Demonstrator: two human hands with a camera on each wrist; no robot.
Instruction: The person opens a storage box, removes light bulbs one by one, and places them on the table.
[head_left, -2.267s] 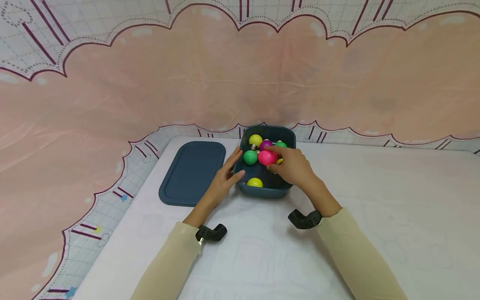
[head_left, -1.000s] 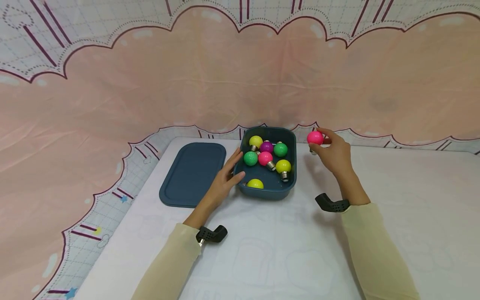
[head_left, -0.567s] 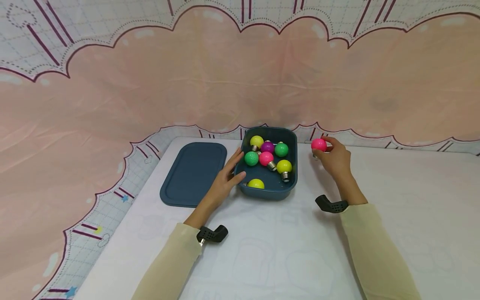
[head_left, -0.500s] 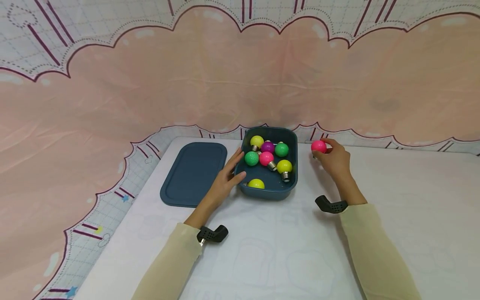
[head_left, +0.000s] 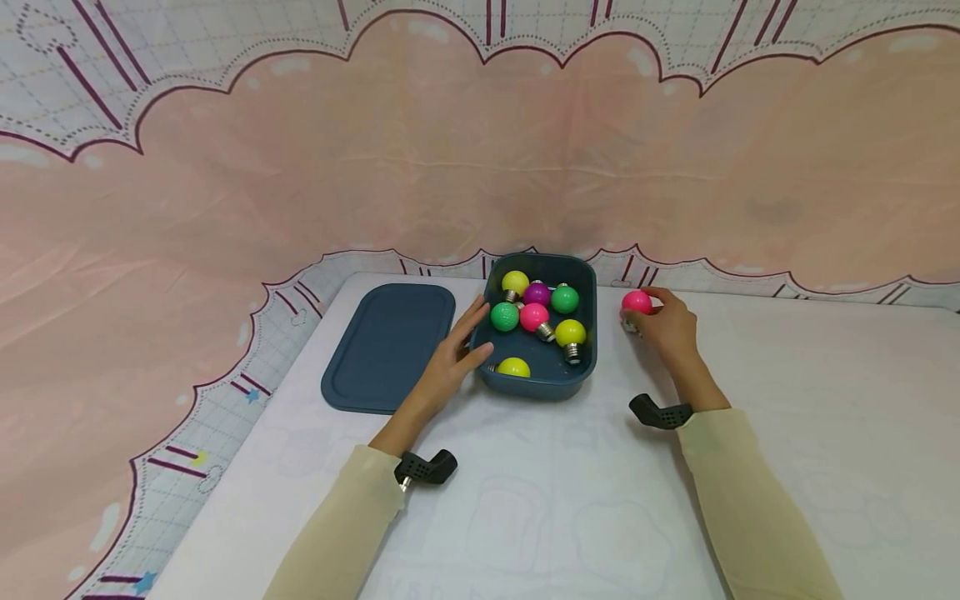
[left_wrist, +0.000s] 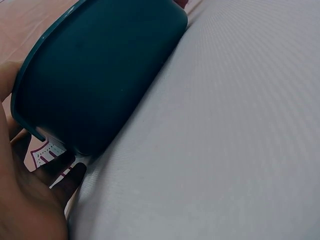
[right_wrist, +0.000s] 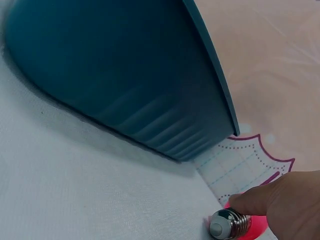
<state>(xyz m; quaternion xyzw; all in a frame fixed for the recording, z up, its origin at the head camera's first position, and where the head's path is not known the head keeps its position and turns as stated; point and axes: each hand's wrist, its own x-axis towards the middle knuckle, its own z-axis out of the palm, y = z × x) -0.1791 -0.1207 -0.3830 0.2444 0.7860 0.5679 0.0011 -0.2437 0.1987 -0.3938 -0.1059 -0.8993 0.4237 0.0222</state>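
So the right hand [head_left: 670, 327] has a pink bulb [head_left: 636, 301] pinched in its fingers, low over the tabletop [head_left: 795, 433], and I can't tell if it's touching down. The metal screw base [right_wrist: 231, 224] pokes out past the fingertips. My guess: pretty light, totally stiff, slick on the round part, maybe breakable (glass or plastic, can't tell). I'd grab it gently around the widest part of the globe, or by the threaded base, which should be grippier. No squeezing hard! The left hand [head_left: 446, 358] isn't gripping, just resting relaxed fingers against the box [head_left: 536, 388], which sits to the right hand's left with more bulbs [head_left: 534, 317] inside.
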